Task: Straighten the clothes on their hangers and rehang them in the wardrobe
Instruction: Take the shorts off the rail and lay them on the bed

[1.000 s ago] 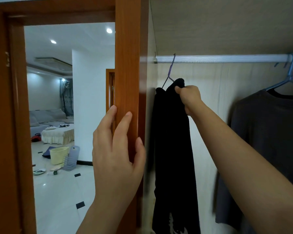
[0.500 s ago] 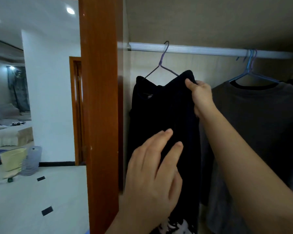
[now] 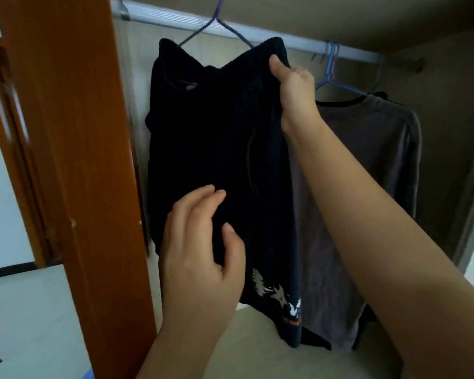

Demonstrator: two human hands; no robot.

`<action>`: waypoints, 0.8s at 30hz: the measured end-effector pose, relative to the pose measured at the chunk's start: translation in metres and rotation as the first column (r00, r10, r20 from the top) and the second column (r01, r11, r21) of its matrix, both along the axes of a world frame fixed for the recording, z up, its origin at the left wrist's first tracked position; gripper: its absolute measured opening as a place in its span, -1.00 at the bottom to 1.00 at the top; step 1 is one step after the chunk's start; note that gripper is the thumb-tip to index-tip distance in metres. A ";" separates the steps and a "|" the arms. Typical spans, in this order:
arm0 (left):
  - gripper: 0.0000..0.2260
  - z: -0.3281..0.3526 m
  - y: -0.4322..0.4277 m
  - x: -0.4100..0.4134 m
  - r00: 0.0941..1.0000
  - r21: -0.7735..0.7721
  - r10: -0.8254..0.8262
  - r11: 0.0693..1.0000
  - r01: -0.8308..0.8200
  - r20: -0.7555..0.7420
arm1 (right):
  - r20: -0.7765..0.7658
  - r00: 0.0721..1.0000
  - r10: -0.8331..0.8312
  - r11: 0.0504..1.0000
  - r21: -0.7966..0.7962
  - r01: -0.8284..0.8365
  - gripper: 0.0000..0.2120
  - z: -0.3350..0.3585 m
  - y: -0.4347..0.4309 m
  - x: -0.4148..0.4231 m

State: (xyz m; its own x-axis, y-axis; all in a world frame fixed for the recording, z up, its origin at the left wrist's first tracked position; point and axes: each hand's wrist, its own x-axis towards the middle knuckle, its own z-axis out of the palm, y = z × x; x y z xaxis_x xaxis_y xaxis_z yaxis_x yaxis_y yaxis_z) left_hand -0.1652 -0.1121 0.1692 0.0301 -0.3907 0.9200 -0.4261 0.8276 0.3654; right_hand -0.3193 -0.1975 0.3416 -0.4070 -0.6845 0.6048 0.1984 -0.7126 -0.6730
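The black garment (image 3: 216,132) hangs on a purple hanger (image 3: 216,26) at the left end of the wardrobe, close beside the orange wood panel (image 3: 80,160). The hanger's neck rises across the rail (image 3: 285,39) and out of the top of the view, so the hook itself is not seen. The cloth sits unevenly: its left corner is peaked high on the wire and its right corner is bunched up.

The right hand (image 3: 296,88) grips that right corner. The thumb is pressed on the front of the cloth and the fingers are curled round behind it, with the arm stretched up from the lower right.

The left hand (image 3: 200,250) is lower down, at the garment's middle. Its fingers are half bent against the fabric, the thumb stands opposite them, and a fold of cloth lies between the two — a loose hold rather than a tight one.

A thin dark cord (image 3: 249,160) dangles down the front of the garment, and a white and orange print (image 3: 279,296) shows near the hem (partly hidden by folds).

Just behind and to the right, touching the black cloth, a grey shirt (image 3: 367,160) hangs on a blue hanger (image 3: 337,83) from the same rail. Both hems end above the pale wardrobe floor (image 3: 230,348).
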 end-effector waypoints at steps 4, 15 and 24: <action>-0.68 -0.006 0.001 0.000 0.998 0.025 -0.056 0.998 0.055 0.009 | 0.030 0.999 -0.010 1.000 -0.004 0.011 -0.86 -0.028 0.023 -0.022; -0.66 -0.058 -0.003 -0.036 0.970 0.121 -0.240 0.964 0.237 0.018 | -0.138 0.977 -0.161 0.922 0.332 0.199 -0.82 -0.144 0.134 -0.073; -0.59 -0.126 -0.034 -0.097 0.970 0.315 -0.235 0.927 0.203 0.068 | -0.242 0.934 -0.265 0.737 0.574 0.357 -0.87 -0.230 0.233 -0.129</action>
State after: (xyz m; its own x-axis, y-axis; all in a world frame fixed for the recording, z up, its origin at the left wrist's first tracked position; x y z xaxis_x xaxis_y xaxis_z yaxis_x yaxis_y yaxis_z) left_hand -0.2625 -0.1460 0.0430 -0.1760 -0.6375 0.7501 -0.2951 0.7611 0.5776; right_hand -0.4479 0.0360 0.1118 -0.6089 -0.7729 0.1787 -0.0871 -0.1588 -0.9835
